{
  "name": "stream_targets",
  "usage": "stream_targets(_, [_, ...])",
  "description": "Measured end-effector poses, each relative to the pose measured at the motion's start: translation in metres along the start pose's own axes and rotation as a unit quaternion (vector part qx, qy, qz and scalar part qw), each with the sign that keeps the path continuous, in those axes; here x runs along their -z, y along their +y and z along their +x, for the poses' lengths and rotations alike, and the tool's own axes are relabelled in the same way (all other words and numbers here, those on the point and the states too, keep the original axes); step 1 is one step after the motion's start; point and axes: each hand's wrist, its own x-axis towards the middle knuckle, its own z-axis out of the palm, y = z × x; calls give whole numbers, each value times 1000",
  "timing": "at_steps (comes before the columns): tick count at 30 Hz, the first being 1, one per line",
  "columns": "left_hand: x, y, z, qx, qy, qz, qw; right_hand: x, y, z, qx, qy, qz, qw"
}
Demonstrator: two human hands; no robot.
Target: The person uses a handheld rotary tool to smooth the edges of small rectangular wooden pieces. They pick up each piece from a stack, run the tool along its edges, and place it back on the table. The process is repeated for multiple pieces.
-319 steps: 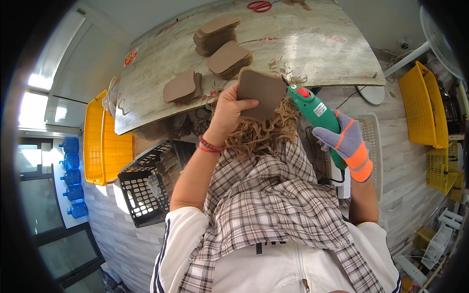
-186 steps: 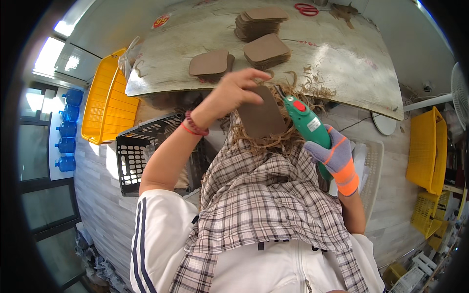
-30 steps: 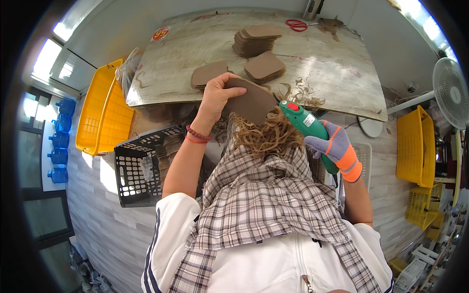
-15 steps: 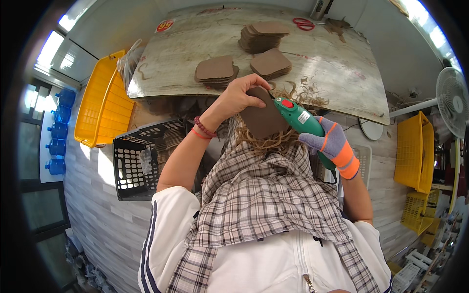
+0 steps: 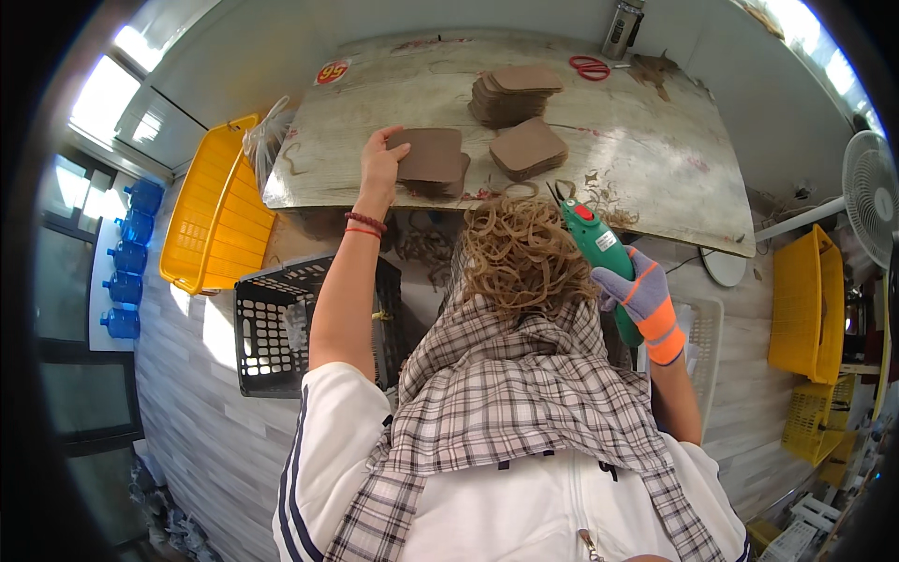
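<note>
My left hand (image 5: 379,167), bare with a red bead bracelet at the wrist, grips the left edge of a flat brown piece with rounded corners (image 5: 431,153). The thumb lies on its top face, and it rests over a small stack of similar pieces (image 5: 440,190) at the table's near edge. In my right hand (image 5: 639,288), which wears a grey and orange glove, are green electric scissors (image 5: 590,234) with a red button. Their dark blades point up and away, parted. Curly brown trimmings (image 5: 524,248) are heaped on my checked apron (image 5: 496,365) between the hands.
On the worn table (image 5: 375,84) stand a lower brown stack (image 5: 529,148) and a taller one (image 5: 515,94). Red scissors (image 5: 589,67) and a flask (image 5: 622,30) lie farther back. A black crate (image 5: 272,328) and yellow baskets (image 5: 211,211) flank me; a fan (image 5: 871,197) is right.
My left hand has carried the brown piece from beside the blades leftward onto the near-left stack. The heap of trimmings on my lap is uncovered. The electric scissors stay in my right hand, slightly lower.
</note>
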Motion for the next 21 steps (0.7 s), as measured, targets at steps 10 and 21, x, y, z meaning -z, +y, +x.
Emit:
stream_targets(10, [-146, -2, 0, -265, -54, 575, 773, 14, 35, -8, -9, 80, 11, 997])
stream_targets(21, [-169, 15, -21, -158, -36, 345, 924, 21, 50, -16, 18, 103, 12, 994])
